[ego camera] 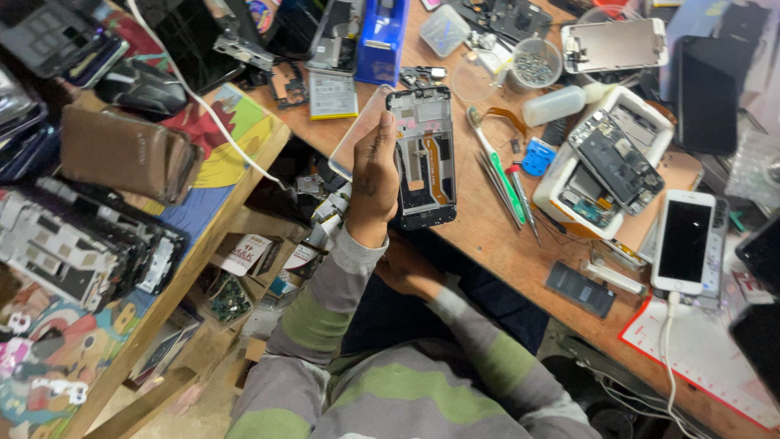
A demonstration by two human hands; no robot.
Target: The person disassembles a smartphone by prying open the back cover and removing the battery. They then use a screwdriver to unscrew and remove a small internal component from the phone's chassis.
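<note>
While left hand [375, 175] grips stripped phone frame [422, 154] upright over wooden bench [487, 236], transparent case [357, 130] sits behind it at 9 o'clock; right hand [406, 272] low at 6 o'clock, blurred, grip unreadable; green toothbrush [497, 167] and tweezers [520, 199] at 3 o'clock; white phone [684, 241] further out at 3.

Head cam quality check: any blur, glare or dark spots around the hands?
Head view: left hand and its phone frame are sharp; right hand, low under the bench edge, is motion-blurred and in shadow; soft glare on the clear cover; white phone evenly lit.
</note>
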